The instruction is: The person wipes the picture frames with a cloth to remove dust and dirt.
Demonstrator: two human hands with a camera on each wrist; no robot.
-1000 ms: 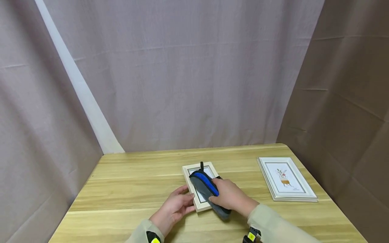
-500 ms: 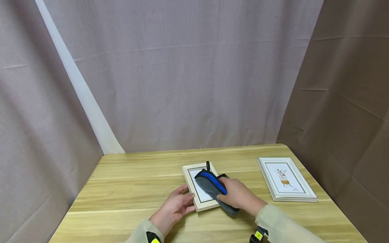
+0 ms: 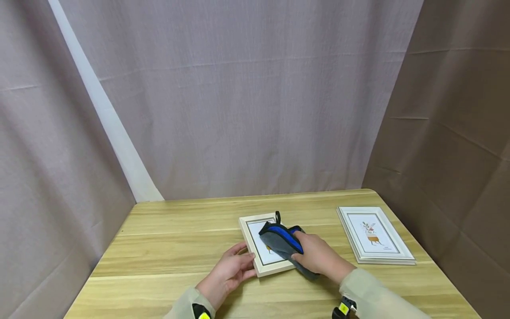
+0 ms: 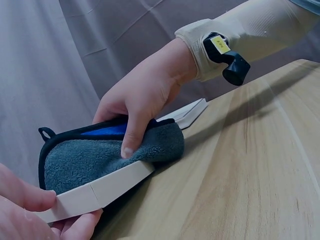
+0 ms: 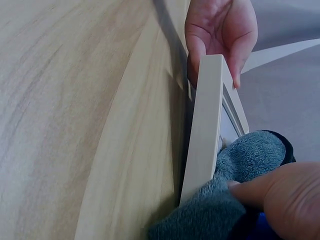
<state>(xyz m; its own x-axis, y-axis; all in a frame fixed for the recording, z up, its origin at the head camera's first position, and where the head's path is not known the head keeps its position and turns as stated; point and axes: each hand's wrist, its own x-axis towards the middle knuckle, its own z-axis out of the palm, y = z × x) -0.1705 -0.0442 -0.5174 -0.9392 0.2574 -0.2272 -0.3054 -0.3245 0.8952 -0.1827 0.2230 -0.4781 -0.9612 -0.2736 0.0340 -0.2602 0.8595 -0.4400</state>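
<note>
A cream picture frame (image 3: 260,270) is tilted up a little above the table, its left side pinched between the thumb and fingers of my left hand (image 3: 229,274). My right hand (image 3: 318,257) grips a folded grey cleaning cloth (image 4: 85,160) with blue and black trim and a small black hanging loop. The cloth lies against the front of the picture frame and hides its right part. In the right wrist view the cloth (image 5: 255,155) laps over the near edge of the frame (image 5: 205,125), and the left hand (image 5: 220,35) holds the far end.
White picture frames (image 3: 380,235), seemingly stacked, lie at the right of the wooden table (image 3: 159,248); the top one shows a plant drawing. Grey curtains (image 3: 255,110) hang behind the table, and a brown one (image 3: 450,155) hangs at the right.
My right hand has slid the cloth rightward across the picture frame, uncovering more of the picture. My left hand keeps its hold in the same place.
</note>
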